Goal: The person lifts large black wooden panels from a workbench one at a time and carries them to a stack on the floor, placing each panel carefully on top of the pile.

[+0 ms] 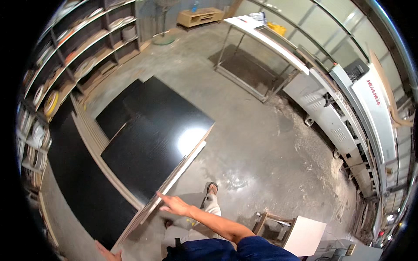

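Observation:
My right hand (175, 205) reaches out with its index finger stretched toward the near corner of a glossy black panel (152, 126). The fingertip is at that panel's edge; whether it presses on it I cannot tell. Other fingers are loosely bent, and nothing lies in the hand. This panel tops a stack with pale edges. To its left runs a long black panel (82, 174) on a second stack. At the near end of the long panel is my left hand (108, 252), fingers stretched at the edge and thumb apart, partly cut off by the frame.
Shelves (82, 52) with rolls of edging line the left side. A white-topped table (261, 32) stands at the back, beside a long grey-white machine (339, 117) on the right. A small wooden stand (270, 226) and a pale board (305, 235) are near my right.

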`<state>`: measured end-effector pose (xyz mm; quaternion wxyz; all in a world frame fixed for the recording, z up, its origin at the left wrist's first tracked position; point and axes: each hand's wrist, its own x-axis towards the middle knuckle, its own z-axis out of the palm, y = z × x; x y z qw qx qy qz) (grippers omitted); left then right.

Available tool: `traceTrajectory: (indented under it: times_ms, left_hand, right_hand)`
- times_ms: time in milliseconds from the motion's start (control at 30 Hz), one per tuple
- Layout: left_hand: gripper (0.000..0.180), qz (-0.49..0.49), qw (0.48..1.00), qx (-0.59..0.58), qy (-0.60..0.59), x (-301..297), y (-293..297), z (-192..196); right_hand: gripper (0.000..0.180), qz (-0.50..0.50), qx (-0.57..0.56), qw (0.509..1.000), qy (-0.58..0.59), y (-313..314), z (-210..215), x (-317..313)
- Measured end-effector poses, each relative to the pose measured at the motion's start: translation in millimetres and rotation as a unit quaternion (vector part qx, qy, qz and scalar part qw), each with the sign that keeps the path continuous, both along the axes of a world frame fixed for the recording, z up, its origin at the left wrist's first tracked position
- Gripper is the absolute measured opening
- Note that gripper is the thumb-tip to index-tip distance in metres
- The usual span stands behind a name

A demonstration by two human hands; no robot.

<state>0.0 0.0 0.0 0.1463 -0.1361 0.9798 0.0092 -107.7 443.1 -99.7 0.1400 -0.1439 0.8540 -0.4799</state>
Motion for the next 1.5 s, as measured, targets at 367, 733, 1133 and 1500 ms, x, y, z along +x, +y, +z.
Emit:
traceTrajectory:
  times_ms: [367, 733, 1133, 1500]
  left_hand:
    - [0.056, -0.035, 0.860, 0.507, 0.034, -192, 470, -24]
    - [0.032, -0.290, 0.838, 0.460, -0.049, -439, 797, -48]
    - [0.031, -0.484, 0.771, 0.405, -0.084, -764, 1235, 34]
    - [0.049, -0.465, 0.734, 0.493, -0.045, -937, 1652, 96]
  right_hand:
    - [0.051, -0.391, 0.133, 0.890, -0.194, 439, -12, 84]
    - [0.056, -0.537, 0.086, 0.829, -0.130, 757, 48, -93]
    - [0.042, -0.724, 0.067, 0.677, -0.114, 1058, 124, -159]
    - [0.046, -0.858, 0.190, 0.466, 0.104, 1470, 186, -193]
